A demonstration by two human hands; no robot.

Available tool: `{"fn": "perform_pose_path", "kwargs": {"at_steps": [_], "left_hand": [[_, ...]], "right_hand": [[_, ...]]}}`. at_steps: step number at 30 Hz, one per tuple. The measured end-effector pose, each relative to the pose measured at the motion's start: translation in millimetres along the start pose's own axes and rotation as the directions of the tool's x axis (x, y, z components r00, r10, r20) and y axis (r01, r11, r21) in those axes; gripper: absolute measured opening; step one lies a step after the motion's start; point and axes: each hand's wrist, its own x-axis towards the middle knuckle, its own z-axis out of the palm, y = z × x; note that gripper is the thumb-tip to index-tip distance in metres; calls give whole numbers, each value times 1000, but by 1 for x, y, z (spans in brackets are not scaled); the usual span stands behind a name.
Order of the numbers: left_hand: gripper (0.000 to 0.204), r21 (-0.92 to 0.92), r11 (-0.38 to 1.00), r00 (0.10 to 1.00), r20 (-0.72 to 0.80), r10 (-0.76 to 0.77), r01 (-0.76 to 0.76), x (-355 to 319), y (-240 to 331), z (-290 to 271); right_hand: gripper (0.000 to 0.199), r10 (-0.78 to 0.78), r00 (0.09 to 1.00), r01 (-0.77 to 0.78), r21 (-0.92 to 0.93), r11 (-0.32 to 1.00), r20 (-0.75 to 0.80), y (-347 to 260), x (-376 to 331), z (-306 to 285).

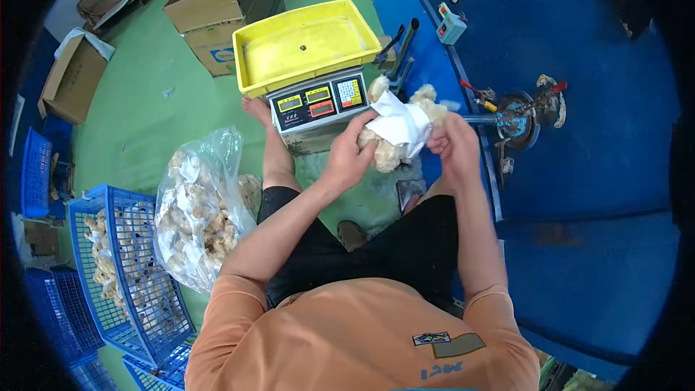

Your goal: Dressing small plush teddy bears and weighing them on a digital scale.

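Note:
A cream plush toy (385, 153) with a white cloth piece (399, 123) over it is held up in front of me, above my knees. My left hand (352, 152) grips the toy's left side, fingers wrapped around the plush. My right hand (452, 143) holds its right side and pinches the white cloth edge. The toy's ears (423, 93) stick up behind the cloth. Part of the toy is hidden by both hands.
A weighing scale (321, 103) with a yellow tray (304, 43) stands just beyond my hands. A clear bag of plush toys (199, 210) and a blue crate (127, 268) holding more sit at my left. Cardboard boxes (217, 0) stand behind; a blue machine with a nozzle (517, 119) is at right.

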Motion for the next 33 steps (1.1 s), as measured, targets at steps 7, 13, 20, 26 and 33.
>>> {"fn": "perform_pose_path", "kwargs": {"at_steps": [7, 13, 20, 26, 33], "left_hand": [[47, 106, 994, 986, -166, 2, 16, -19, -6, 21], [41, 332, 934, 991, -13, -132, 129, -33, -43, 54], [43, 102, 995, 997, -74, 13, -5, -18, -32, 68], [38, -610, 777, 985, 47, -164, 158, 9, -7, 23], [22, -727, 563, 908, 208, -365, 393, 29, 1, -4]], "right_hand": [[16, -190, 899, 129, -176, 976, -395, -41, 13, -42], [41, -499, 677, 731, -575, 369, 541, -17, 5, 73], [45, -433, 563, 733, -668, -133, 704, 0, 42, 23], [43, -438, 504, 748, -630, -211, 745, 3, 49, -1], [43, -332, 552, 742, -632, -224, 765, -4, 38, 37]]}}
